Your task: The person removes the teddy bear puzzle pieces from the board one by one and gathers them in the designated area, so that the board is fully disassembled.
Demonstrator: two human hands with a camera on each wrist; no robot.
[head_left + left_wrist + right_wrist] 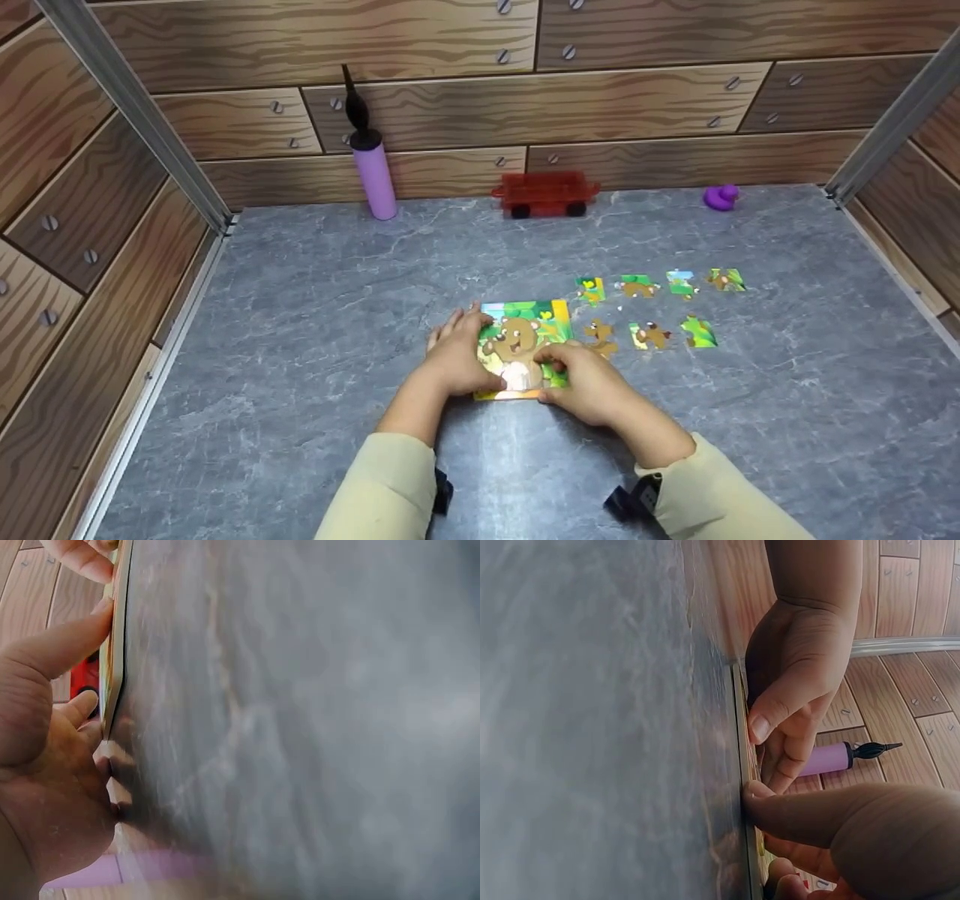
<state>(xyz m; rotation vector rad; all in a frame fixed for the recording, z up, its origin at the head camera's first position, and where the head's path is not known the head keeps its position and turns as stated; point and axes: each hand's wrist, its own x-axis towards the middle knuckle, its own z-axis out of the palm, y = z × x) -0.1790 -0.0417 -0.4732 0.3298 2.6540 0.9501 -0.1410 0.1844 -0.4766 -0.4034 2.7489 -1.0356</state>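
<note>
A jigsaw puzzle (517,334) with a cartoon bear lies flat on the grey table; its picture looks filled in wherever it shows. My left hand (459,356) holds it along the left side, fingers at the upper left edge and thumb on the lower left. Over the lower right part, my right hand (589,382) curls in, index finger and thumb spread across that corner. I cannot tell whether a single piece is between them. In the left wrist view the left thumb (71,645) presses on the thin board (114,667). The right thumb (795,816) touches the board in the right wrist view.
Loose jigsaw pieces lie in two rows to the right, among them a bear piece (600,337) close by the right hand and a green piece (700,332). Along the back wall stand a purple hand pump (375,180), a red toy wagon (546,193) and a purple duck (721,197).
</note>
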